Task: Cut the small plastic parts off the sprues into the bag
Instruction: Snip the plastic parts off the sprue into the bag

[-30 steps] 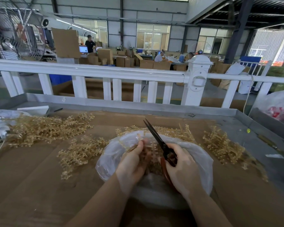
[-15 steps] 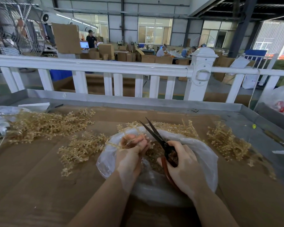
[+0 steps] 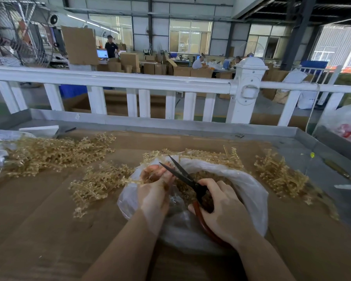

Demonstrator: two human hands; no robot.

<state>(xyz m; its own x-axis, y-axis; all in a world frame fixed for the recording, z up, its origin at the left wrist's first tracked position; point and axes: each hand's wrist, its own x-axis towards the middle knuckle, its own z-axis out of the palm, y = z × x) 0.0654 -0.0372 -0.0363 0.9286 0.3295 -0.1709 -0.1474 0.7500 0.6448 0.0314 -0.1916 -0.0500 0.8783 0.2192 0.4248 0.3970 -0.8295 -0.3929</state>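
A clear plastic bag (image 3: 249, 189) lies open on the cardboard in front of me, with small golden cut parts (image 3: 199, 177) heaped inside. My left hand (image 3: 156, 185) grips a golden sprue (image 3: 134, 181) over the bag's left rim. My right hand (image 3: 221, 207) holds dark scissors (image 3: 180, 173) with red handles, blades parted and pointing up-left, right beside my left fingers. The sprue's end between the blades is hidden by my fingers.
Piles of golden sprues lie at the far left (image 3: 53, 153), left of the bag (image 3: 97, 183), behind it (image 3: 207, 156) and to the right (image 3: 280, 175). A white railing (image 3: 130, 81) runs behind the metal-rimmed table (image 3: 304, 136). Another filled bag (image 3: 346, 126) sits far right.
The scissor blades have parted from closed. My left hand has lifted the sprue up to the bag's left rim, close to the blades.
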